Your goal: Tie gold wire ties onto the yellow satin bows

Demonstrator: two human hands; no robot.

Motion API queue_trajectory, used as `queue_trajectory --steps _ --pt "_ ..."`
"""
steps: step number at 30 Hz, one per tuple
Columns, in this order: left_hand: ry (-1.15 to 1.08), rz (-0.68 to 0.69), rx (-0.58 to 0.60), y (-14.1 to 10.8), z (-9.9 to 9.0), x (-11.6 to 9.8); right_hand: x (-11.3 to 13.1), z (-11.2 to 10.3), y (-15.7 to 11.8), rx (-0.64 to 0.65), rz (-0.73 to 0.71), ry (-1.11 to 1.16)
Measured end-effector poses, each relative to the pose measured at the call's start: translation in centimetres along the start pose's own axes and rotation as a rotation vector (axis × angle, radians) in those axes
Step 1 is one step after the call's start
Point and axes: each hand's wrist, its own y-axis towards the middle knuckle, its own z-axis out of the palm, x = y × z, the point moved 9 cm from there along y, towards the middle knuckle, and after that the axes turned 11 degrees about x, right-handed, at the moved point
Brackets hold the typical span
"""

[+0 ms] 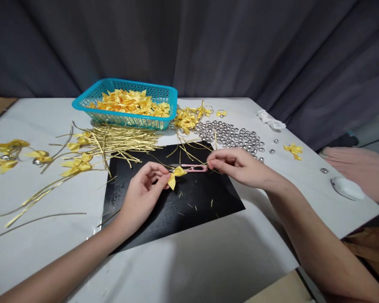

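Observation:
Between the thumb and fingers of my left hand (147, 191) is a yellow ribbon bow (177, 176), held over the black mat (189, 223). My right hand (236, 166) is closed in a pinch on a thin gold cord (205, 163) to the right of the bow. Whether this cord is joined to the bow I cannot tell. Pink-handled scissors (197, 168) lie on the mat between and behind my hands, their blades partly covered. Loose gold cords (186, 149) cross the mat's back edge, and small cord clippings are scattered on it.
A blue basket (126, 112) of yellow bows stands at the back, with a pile of gold cords (123, 141) before it. Silver bells (233, 136) spread to the right, near a white tissue (270, 120) and a white mouse (347, 188). Several bows (77, 165) lie left.

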Motion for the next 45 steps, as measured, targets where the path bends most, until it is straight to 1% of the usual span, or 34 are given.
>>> queue_trajectory --steps 4,6,8,10,11,12,13,14,17,19,20,24,27,30,34,38,42,45 --pt "0.044 0.01 0.004 -0.1 0.1 -0.2 -1.1 0.7 0.5 0.055 0.03 -0.038" --pt "0.051 0.001 0.012 -0.2 0.2 -0.2 -1.4 0.9 0.7 0.023 0.067 -0.04" --pt "0.063 -0.002 0.01 -0.2 0.3 -0.2 -1.0 0.7 0.7 -0.093 0.058 -0.061" --pt "0.08 0.006 0.007 -0.3 0.4 -0.3 0.2 0.4 0.4 -0.258 -0.005 -0.047" --pt "0.09 0.012 0.012 -0.3 0.5 -0.4 0.6 0.5 0.2 -0.319 -0.032 -0.006" --pt "0.098 0.018 0.019 -0.4 0.5 -0.4 0.9 0.9 0.1 -0.348 -0.041 0.06" --pt "0.108 0.025 0.027 -0.4 0.6 -0.4 0.9 1.5 0.1 -0.346 -0.03 0.139" --pt "0.119 0.031 0.033 -0.5 0.6 -0.5 0.8 2.2 0.3 -0.314 -0.003 0.219" --pt "0.154 0.043 0.05 -0.6 0.8 -0.5 0.2 4.9 1.0 -0.145 0.087 0.439" --pt "0.166 0.038 0.055 -0.6 0.8 -0.5 0.0 6.0 1.3 -0.057 0.101 0.56" --pt "0.168 0.027 0.06 -0.6 0.9 -0.4 0.0 6.3 1.5 -0.035 0.094 0.605" --pt "0.157 -0.031 0.099 -0.4 1.1 -0.1 -0.4 6.7 1.7 -0.009 0.05 0.697" --pt "0.093 -0.062 0.089 -0.3 0.9 0.2 -0.6 7.1 1.9 -0.004 0.024 0.761" --pt "0.019 -0.082 0.066 -0.1 0.6 0.3 -0.8 7.1 2.0 -0.05 0.021 0.785" --pt "-0.069 -0.111 0.054 -0.1 0.3 0.5 -0.8 7.1 2.1 -0.114 0.031 0.756" --pt "-0.129 -0.12 0.047 -0.1 0.0 0.8 -1.0 7.2 2.2 -0.158 0.068 0.74" --pt "-0.173 -0.138 0.035 -0.2 -0.2 1.6 -1.3 7.5 2.5 -0.138 0.109 0.72" --pt "-0.158 -0.14 -0.02 -0.3 -0.7 1.7 -1.2 8.2 2.5 -0.038 0.139 0.706"
